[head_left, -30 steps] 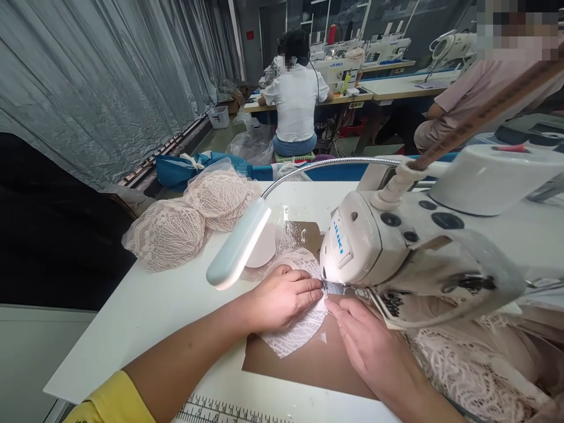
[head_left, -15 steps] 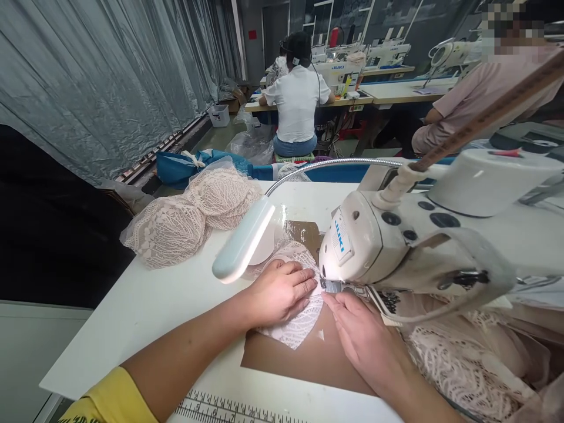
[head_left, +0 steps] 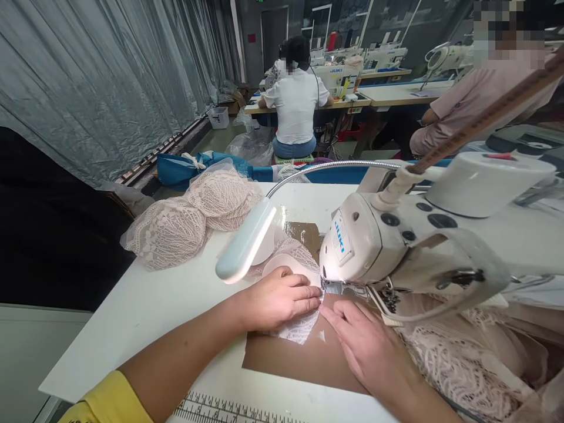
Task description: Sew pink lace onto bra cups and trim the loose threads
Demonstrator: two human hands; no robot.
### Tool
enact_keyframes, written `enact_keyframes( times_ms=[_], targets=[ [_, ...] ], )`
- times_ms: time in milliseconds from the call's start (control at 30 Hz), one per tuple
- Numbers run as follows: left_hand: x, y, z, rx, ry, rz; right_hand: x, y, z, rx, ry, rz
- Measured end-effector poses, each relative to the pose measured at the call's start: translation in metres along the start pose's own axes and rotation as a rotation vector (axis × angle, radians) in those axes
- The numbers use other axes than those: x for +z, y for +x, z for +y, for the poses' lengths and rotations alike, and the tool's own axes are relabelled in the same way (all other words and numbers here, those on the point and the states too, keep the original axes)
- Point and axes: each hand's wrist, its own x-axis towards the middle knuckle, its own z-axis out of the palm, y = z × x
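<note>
Presses lace fabric (head_left: 299, 330) under an unclenched left hand (head_left: 279, 301) and touches its edge with the right hand (head_left: 369, 339), pinched or not impossible to tell, beside the sewing machine (head_left: 352, 247).

- Lace piece (head_left: 300, 330): worked round under the hands over the last 1.0 s; its lower corner now sits farther right and higher on the brown sheet (head_left: 299, 364), with less lace showing below the left hand (head_left: 282, 299).
- Smooth pale cup section (head_left: 278, 263): more of it exposed above the left hand than at 0.5 s ago.
- Left hand: fingertips slid down and toward the needle area of the sewing machine (head_left: 352, 241) since 0.5 s ago.
- Right hand (head_left: 368, 341): index fingertip shifted lower and slightly left, a bit farther from the needle area than 0.5 s ago.
</note>
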Motion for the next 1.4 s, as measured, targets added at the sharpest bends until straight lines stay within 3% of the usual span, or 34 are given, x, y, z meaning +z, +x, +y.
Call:
enact_keyframes(
  times_ms=[167, 500, 767, 1167, 1400],
  targets=[
    [-0.004, 0.0, -0.001, -0.013, -0.023, -0.03, -0.005, 0.003, -0.004, 0.047, -0.059, -0.011],
    [-0.005, 0.009, 0.012, -0.153, -0.06, 0.029, 0.0, 0.006, -0.002, 0.117, -0.08, 0.06],
    [-0.005, 0.008, 0.01, -0.16, -0.068, 0.049, -0.009, 0.004, -0.003, 0.053, -0.001, 0.021],
    [-0.001, 0.008, 0.007, -0.194, -0.088, 0.055, -0.001, -0.015, 0.001, 0.016, 0.116, -0.015],
    [0.001, 0.007, 0.006, -0.149, -0.054, 0.071, -0.002, -0.011, -0.003, -0.002, 0.096, -0.063]
  ],
)
